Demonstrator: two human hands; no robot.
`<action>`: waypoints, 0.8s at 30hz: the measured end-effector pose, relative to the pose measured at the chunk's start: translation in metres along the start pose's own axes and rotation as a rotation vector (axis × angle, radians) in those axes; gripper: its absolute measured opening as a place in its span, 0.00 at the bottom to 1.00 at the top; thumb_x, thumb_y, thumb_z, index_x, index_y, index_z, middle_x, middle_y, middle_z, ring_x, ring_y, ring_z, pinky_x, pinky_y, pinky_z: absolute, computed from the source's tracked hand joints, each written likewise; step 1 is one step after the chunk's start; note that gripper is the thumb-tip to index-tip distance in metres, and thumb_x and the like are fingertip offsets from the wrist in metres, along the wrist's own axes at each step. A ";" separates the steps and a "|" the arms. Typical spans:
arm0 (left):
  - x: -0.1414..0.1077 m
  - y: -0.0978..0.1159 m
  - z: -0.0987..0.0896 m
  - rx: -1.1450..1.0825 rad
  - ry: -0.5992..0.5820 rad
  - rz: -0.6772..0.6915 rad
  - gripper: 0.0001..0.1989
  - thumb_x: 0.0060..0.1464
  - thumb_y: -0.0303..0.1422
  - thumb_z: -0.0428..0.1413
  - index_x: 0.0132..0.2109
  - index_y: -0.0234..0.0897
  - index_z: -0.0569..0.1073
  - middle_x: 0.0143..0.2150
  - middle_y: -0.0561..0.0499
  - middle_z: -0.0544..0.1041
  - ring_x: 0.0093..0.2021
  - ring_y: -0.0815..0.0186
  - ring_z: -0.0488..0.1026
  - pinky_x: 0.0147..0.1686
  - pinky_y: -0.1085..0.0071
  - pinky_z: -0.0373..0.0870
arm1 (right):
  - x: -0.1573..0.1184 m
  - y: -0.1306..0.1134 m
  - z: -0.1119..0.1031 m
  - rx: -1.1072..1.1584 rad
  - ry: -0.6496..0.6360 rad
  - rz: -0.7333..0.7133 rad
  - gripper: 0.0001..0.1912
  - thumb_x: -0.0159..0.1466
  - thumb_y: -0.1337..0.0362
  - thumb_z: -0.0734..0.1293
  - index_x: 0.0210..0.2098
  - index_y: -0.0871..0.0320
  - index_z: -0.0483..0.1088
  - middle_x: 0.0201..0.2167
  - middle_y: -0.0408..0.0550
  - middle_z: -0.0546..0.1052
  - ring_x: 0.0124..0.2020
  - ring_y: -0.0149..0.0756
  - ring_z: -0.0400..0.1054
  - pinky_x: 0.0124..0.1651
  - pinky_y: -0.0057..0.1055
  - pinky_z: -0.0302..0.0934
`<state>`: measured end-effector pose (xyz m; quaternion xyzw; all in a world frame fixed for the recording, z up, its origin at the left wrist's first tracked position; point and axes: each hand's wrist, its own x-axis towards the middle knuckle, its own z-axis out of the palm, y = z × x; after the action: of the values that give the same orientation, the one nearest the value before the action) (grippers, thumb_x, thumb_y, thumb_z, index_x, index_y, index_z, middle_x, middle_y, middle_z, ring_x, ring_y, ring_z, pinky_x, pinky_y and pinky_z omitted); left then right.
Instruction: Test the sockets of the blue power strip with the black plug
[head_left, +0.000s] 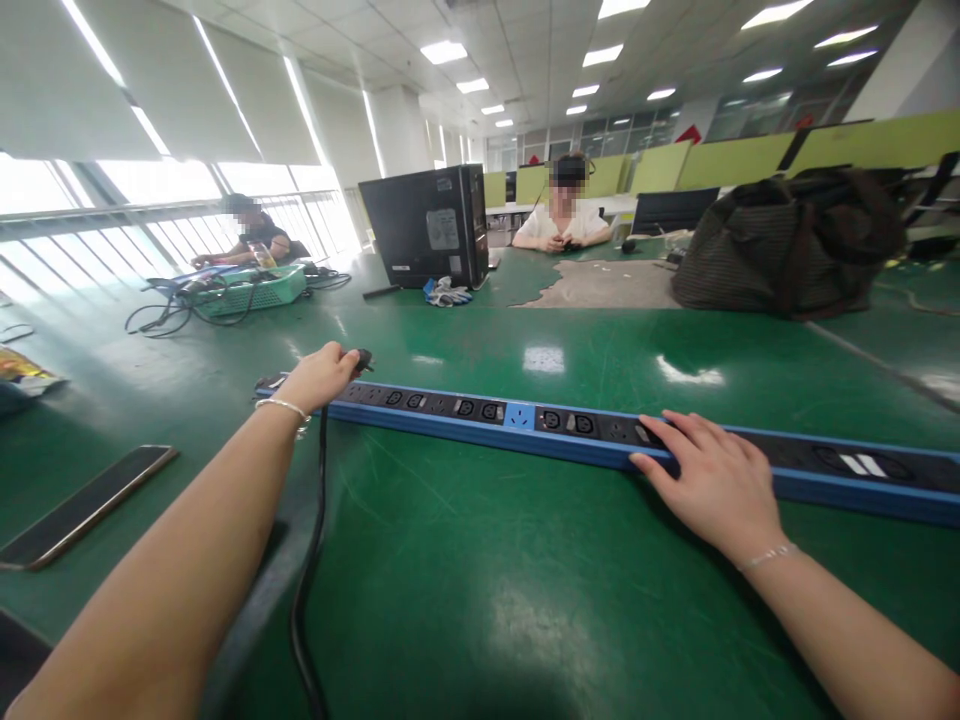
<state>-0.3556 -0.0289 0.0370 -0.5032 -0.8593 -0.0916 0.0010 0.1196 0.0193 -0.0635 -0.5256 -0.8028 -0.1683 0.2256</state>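
Note:
A long blue and black power strip (480,432) with a row of sockets lies across the green table. Near its left end, my left hand (326,375) is closed on a black plug (363,360), held just above the strip. The plug's black cable (311,560) hangs from beneath my hand and runs down toward the front edge of the view. My right hand (709,475) rests on the right half of the strip, fingers spread over its top and the thumb at its near side.
A phone (86,505) lies at the left. Farther back are a green basket (262,290) with cables, a black computer case (431,230), gloves (448,292) and a large dark bag (780,245). Two people sit beyond, one at the far left, one across the table.

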 end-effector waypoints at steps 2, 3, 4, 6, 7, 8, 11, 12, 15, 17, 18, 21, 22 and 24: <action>-0.008 0.018 0.000 -0.076 0.009 0.017 0.23 0.55 0.47 0.38 0.41 0.36 0.68 0.32 0.47 0.77 0.34 0.60 0.73 0.37 0.67 0.64 | 0.000 0.000 0.000 0.000 0.000 0.000 0.24 0.62 0.50 0.54 0.52 0.53 0.65 0.52 0.52 0.68 0.54 0.48 0.57 0.52 0.46 0.49; -0.013 0.027 0.002 -0.078 0.009 0.025 0.22 0.55 0.47 0.38 0.39 0.37 0.69 0.29 0.48 0.76 0.33 0.60 0.73 0.35 0.68 0.64 | 0.000 0.000 0.001 0.001 0.001 0.000 0.24 0.62 0.49 0.54 0.52 0.53 0.65 0.52 0.52 0.68 0.54 0.48 0.57 0.52 0.46 0.49; -0.018 0.036 0.005 -0.077 0.029 0.016 0.21 0.54 0.48 0.39 0.38 0.38 0.69 0.27 0.49 0.76 0.33 0.60 0.73 0.34 0.68 0.64 | 0.000 0.000 0.001 0.003 0.003 0.000 0.24 0.62 0.49 0.55 0.52 0.53 0.65 0.52 0.52 0.68 0.54 0.48 0.57 0.52 0.46 0.48; -0.030 0.052 0.013 -0.100 0.048 0.013 0.20 0.52 0.48 0.41 0.35 0.39 0.69 0.26 0.50 0.75 0.30 0.61 0.73 0.31 0.70 0.64 | 0.000 0.000 0.002 0.008 0.011 0.002 0.24 0.62 0.49 0.55 0.52 0.53 0.66 0.52 0.52 0.68 0.54 0.48 0.57 0.52 0.46 0.48; -0.035 0.060 0.017 -0.132 0.028 0.030 0.20 0.52 0.48 0.41 0.34 0.39 0.69 0.25 0.50 0.75 0.28 0.63 0.72 0.30 0.70 0.63 | 0.000 0.001 0.003 0.012 0.015 0.002 0.24 0.62 0.49 0.55 0.52 0.53 0.66 0.52 0.52 0.68 0.54 0.48 0.57 0.52 0.46 0.48; -0.040 0.067 0.021 -0.166 -0.002 0.033 0.20 0.53 0.48 0.41 0.33 0.39 0.69 0.24 0.51 0.74 0.25 0.64 0.72 0.29 0.71 0.63 | -0.001 0.001 0.003 0.015 0.018 0.001 0.24 0.62 0.49 0.55 0.52 0.53 0.66 0.51 0.52 0.68 0.54 0.48 0.57 0.52 0.46 0.48; -0.051 0.084 0.030 -0.211 -0.059 0.043 0.20 0.53 0.47 0.41 0.33 0.38 0.69 0.21 0.52 0.74 0.23 0.65 0.71 0.28 0.71 0.63 | -0.001 0.001 0.005 0.024 0.029 0.003 0.24 0.61 0.50 0.55 0.52 0.52 0.66 0.51 0.52 0.69 0.54 0.48 0.57 0.52 0.47 0.48; -0.054 0.088 0.032 -0.198 -0.063 0.049 0.20 0.53 0.47 0.41 0.33 0.38 0.70 0.20 0.52 0.74 0.23 0.65 0.71 0.29 0.70 0.63 | -0.001 0.002 0.005 0.026 0.033 0.003 0.24 0.61 0.49 0.56 0.52 0.52 0.65 0.51 0.52 0.69 0.54 0.48 0.57 0.52 0.47 0.48; -0.058 0.095 0.033 -0.126 -0.041 0.055 0.21 0.52 0.47 0.42 0.33 0.37 0.71 0.23 0.49 0.75 0.29 0.61 0.73 0.32 0.68 0.65 | -0.001 0.001 0.005 0.026 0.035 0.003 0.24 0.62 0.49 0.55 0.52 0.53 0.65 0.51 0.52 0.69 0.54 0.48 0.57 0.52 0.46 0.48; -0.059 0.098 0.034 -0.080 -0.021 0.052 0.22 0.52 0.48 0.42 0.34 0.37 0.72 0.27 0.46 0.77 0.33 0.59 0.74 0.34 0.67 0.66 | -0.001 0.001 0.005 0.023 0.032 0.001 0.24 0.62 0.49 0.55 0.52 0.53 0.66 0.51 0.52 0.68 0.54 0.47 0.57 0.53 0.46 0.47; -0.059 0.098 0.034 -0.058 -0.014 0.051 0.22 0.52 0.48 0.42 0.35 0.37 0.72 0.29 0.45 0.77 0.34 0.58 0.74 0.35 0.66 0.66 | -0.001 0.000 0.004 0.022 0.031 0.002 0.24 0.62 0.49 0.55 0.52 0.53 0.66 0.52 0.51 0.68 0.54 0.47 0.57 0.53 0.46 0.47; -0.058 0.100 0.035 0.001 -0.012 0.053 0.22 0.53 0.47 0.41 0.36 0.36 0.72 0.34 0.42 0.77 0.37 0.56 0.74 0.36 0.63 0.67 | -0.001 0.000 0.004 0.020 0.031 0.003 0.24 0.62 0.49 0.55 0.52 0.52 0.66 0.51 0.51 0.68 0.54 0.47 0.57 0.52 0.46 0.47; -0.059 0.101 0.035 0.016 -0.016 0.054 0.23 0.53 0.47 0.41 0.36 0.36 0.72 0.35 0.41 0.77 0.38 0.55 0.74 0.36 0.62 0.67 | -0.001 0.000 0.003 0.020 0.031 0.003 0.24 0.62 0.49 0.55 0.52 0.52 0.66 0.52 0.51 0.68 0.54 0.47 0.57 0.52 0.46 0.47; -0.059 0.103 0.036 0.039 -0.022 0.054 0.23 0.53 0.47 0.40 0.37 0.35 0.72 0.37 0.39 0.77 0.39 0.54 0.73 0.37 0.62 0.67 | -0.001 0.000 0.003 0.019 0.032 0.004 0.24 0.62 0.49 0.55 0.52 0.52 0.65 0.52 0.51 0.68 0.54 0.47 0.57 0.52 0.46 0.47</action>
<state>-0.2339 -0.0255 0.0123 -0.5272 -0.8469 -0.0692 0.0040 0.1192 0.0198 -0.0671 -0.5223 -0.7996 -0.1684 0.2438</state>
